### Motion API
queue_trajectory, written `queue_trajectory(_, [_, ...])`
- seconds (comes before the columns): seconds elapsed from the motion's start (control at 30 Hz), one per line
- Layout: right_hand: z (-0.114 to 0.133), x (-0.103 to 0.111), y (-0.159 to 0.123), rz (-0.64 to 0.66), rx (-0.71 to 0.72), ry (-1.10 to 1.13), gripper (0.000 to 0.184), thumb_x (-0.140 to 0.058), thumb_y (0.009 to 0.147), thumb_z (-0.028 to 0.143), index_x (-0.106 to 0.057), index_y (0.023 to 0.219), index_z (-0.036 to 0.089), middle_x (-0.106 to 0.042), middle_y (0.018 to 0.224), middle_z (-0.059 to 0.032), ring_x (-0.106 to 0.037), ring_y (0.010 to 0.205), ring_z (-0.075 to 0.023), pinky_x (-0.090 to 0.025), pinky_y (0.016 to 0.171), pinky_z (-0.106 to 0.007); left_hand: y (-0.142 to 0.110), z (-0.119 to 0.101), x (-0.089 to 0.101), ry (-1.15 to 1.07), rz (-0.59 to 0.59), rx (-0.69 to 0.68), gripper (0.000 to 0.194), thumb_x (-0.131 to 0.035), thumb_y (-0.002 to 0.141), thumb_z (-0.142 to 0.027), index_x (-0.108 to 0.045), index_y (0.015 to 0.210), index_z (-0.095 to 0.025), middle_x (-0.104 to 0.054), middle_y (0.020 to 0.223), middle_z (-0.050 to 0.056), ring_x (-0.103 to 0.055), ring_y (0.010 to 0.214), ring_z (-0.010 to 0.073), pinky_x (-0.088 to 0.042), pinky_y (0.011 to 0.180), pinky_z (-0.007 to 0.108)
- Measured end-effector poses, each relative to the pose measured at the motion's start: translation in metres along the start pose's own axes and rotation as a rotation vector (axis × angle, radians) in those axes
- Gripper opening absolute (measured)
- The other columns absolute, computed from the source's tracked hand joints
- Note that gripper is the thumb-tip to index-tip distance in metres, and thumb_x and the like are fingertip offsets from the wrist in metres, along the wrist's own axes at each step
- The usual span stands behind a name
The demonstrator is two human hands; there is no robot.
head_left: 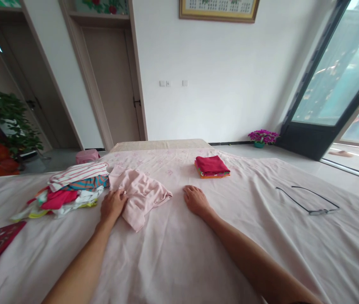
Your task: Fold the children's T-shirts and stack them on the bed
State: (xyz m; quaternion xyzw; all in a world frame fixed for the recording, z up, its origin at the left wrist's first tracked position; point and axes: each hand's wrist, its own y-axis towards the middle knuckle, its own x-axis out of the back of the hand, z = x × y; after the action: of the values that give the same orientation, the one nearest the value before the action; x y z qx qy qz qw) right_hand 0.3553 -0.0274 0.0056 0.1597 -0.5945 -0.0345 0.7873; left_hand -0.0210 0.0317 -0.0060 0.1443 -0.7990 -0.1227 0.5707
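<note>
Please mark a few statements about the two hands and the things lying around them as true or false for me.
1. The left hand touches the pink cloth. True.
2. The folded stack has a red piece on top. True.
3. The eyeglasses lie farther right than the right hand. True.
4. The right hand grips the folded stack. False: it rests apart from the stack, on the pale cover.
5. The pink cloth is folded into a neat square. False: it lies loosely rumpled, beside the clothes heap.

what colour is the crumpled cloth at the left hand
The crumpled cloth at the left hand is pale pink, best seen in the head view.
</note>
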Motion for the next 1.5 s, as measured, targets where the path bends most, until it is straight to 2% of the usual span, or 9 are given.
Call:
queue_trajectory(0.37, [0.006, 0.015, -0.009, 0.020, 0.175, 0.145, 0.036, -0.043, 0.093, 0.016, -0.066, 0.120, 0.021, -0.068, 0.118, -0.0090, -0.060, 0.110, -0.0208, -0.041, 0.098, -0.032, -0.006, -0.003, 0.007, -0.395, -0.161, 0.029, 0.026, -0.043, 0.090, -0.039, -0.061, 0.101, -0.022, -0.073, 0.101, 0.006, -0.068, 0.090, 0.0198, -0.050, 0.078, 0.027])
queue_trajectory(0.6, [0.031, 0.017, -0.017, 0.039, 0.328, 0.373, 0.037, -0.051, 0.087, 0.016, -0.065, 0.121, 0.024, -0.070, 0.109, -0.0055, -0.065, 0.097, -0.0181, -0.047, 0.088, -0.028, -0.023, -0.059, 0.028, -0.679, -0.259, -0.089, 0.026, -0.048, 0.091, -0.042, -0.060, 0.098, -0.021, -0.069, 0.082, 0.002, -0.066, 0.075, 0.0172, -0.050, 0.071, 0.026])
queue_trajectory(0.67, [0.043, 0.014, -0.021, 0.054, 0.339, 0.466, 0.048, -0.059, 0.083, 0.020, -0.058, 0.131, 0.025, -0.069, 0.112, -0.0047, -0.066, 0.090, -0.0173, -0.049, 0.084, -0.028, -0.035, -0.087, 0.038, -0.797, -0.200, -0.129, 0.024, -0.050, 0.091, -0.042, -0.060, 0.097, -0.021, -0.067, 0.077, 0.001, -0.065, 0.071, 0.0161, -0.050, 0.067, 0.025])
queue_trajectory(0.8, [0.068, 0.007, -0.029, 0.068, 0.371, 0.633, 0.087, -0.079, 0.071, 0.040, -0.039, 0.147, 0.026, -0.063, 0.128, -0.0085, -0.065, 0.099, -0.0239, -0.049, 0.088, -0.033, -0.066, -0.138, 0.050, -1.157, 0.113, -0.136, 0.025, -0.049, 0.093, -0.044, -0.055, 0.102, -0.021, -0.067, 0.078, 0.000, -0.066, 0.067, 0.0144, -0.052, 0.061, 0.024])
queue_trajectory(0.9, [0.081, 0.002, -0.030, 0.074, 0.258, 0.739, 0.053, -0.073, 0.077, 0.044, -0.061, 0.125, 0.024, -0.070, 0.109, -0.0060, -0.065, 0.094, -0.0256, -0.048, 0.083, -0.034, -0.081, -0.160, 0.051, -1.277, 0.270, -0.197, 0.024, -0.053, 0.093, -0.043, -0.055, 0.100, -0.021, -0.068, 0.087, 0.002, -0.068, 0.073, 0.0141, -0.054, 0.067, 0.024])
queue_trajectory(1.0, [0.078, 0.001, -0.023, 0.076, 0.069, 1.038, 0.025, -0.066, 0.082, 0.042, -0.069, 0.091, 0.019, -0.070, 0.085, -0.0023, -0.062, 0.076, -0.0191, -0.047, 0.070, -0.029, -0.081, -0.161, 0.051, -1.252, 0.249, -0.238, 0.024, -0.056, 0.091, -0.042, -0.057, 0.100, -0.020, -0.068, 0.092, 0.004, -0.068, 0.082, 0.0156, -0.054, 0.076, 0.027])
queue_trajectory(1.2, [0.045, 0.020, 0.004, -0.098, -0.420, 1.488, 0.025, -0.063, 0.074, 0.039, -0.067, 0.089, 0.019, -0.062, 0.062, 0.0026, -0.052, 0.054, -0.0128, -0.041, 0.054, -0.023, -0.041, -0.129, 0.056, -0.971, -0.157, -0.081, 0.026, -0.053, 0.090, -0.045, -0.060, 0.100, -0.022, -0.068, 0.096, 0.005, -0.066, 0.092, 0.0207, -0.052, 0.085, 0.032])
queue_trajectory(1.37, [0.030, 0.029, 0.014, 0.045, -0.509, 1.562, 0.022, -0.061, 0.073, 0.038, -0.063, 0.083, 0.018, -0.064, 0.063, -0.0001, -0.058, 0.061, -0.0171, -0.045, 0.058, -0.026, -0.032, -0.115, 0.036, -0.715, -0.078, -0.216, 0.034, -0.057, 0.086, -0.042, -0.059, 0.113, -0.021, -0.066, 0.113, 0.009, -0.062, 0.106, 0.0240, -0.048, 0.096, 0.037])
queue_trajectory(1.5, [0.025, 0.029, 0.016, 0.042, -0.582, 1.568, 0.024, -0.054, 0.076, 0.043, -0.060, 0.077, 0.019, -0.065, 0.066, -0.0026, -0.061, 0.068, -0.0199, -0.048, 0.063, -0.028, -0.039, -0.111, 0.016, -0.344, -0.073, -0.343, 0.064, -0.072, 0.072, -0.033, -0.051, 0.132, -0.020, -0.059, 0.128, 0.014, -0.053, 0.122, 0.0311, -0.041, 0.104, 0.043])
